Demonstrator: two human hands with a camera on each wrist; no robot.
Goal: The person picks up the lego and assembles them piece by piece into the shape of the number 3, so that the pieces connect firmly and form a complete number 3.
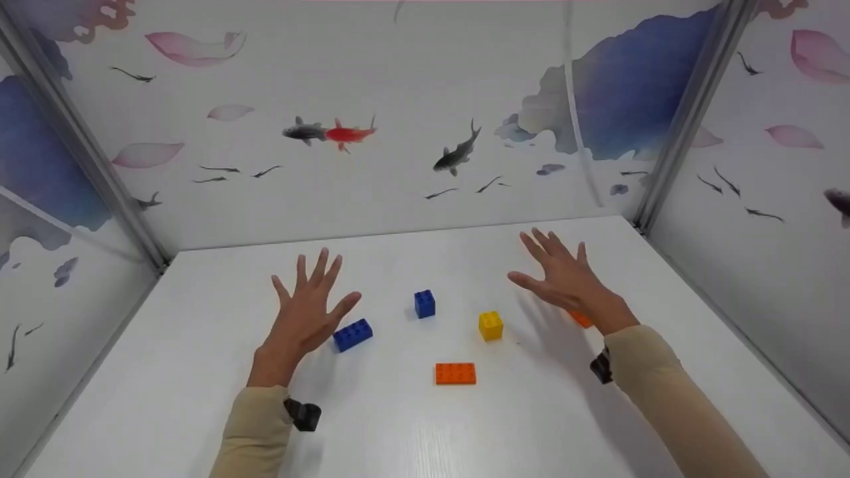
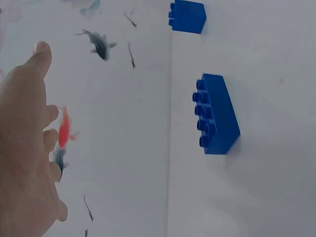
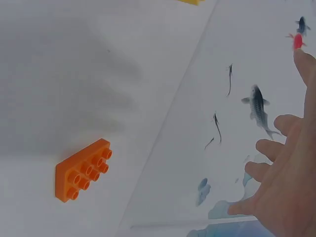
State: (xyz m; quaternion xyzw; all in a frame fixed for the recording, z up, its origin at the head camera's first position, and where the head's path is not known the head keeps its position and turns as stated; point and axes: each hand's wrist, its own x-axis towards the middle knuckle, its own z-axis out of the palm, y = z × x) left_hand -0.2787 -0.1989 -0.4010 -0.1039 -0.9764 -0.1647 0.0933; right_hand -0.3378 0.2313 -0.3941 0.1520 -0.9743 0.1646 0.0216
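White worktop [image 1: 412, 431] with fishy wallpaper all round. Left hand [image 1: 309, 312] hovers with fingers spread wide, holding nothing, right beside the long blue brick [image 1: 352, 334]. Right hand [image 1: 564, 279] is also splayed and empty, above an orange brick [image 3: 83, 170] it half hides. Between them: flat orange brick [image 1: 455, 373], yellow cube [image 1: 491, 326], small blue cube [image 1: 424, 303].

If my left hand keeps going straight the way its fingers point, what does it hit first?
Probably nothing on the table: the left hand points up and away toward the fish-patterned back wall. The long blue toy brick lies off to its thumb side, out of that line. Depth is unclear.
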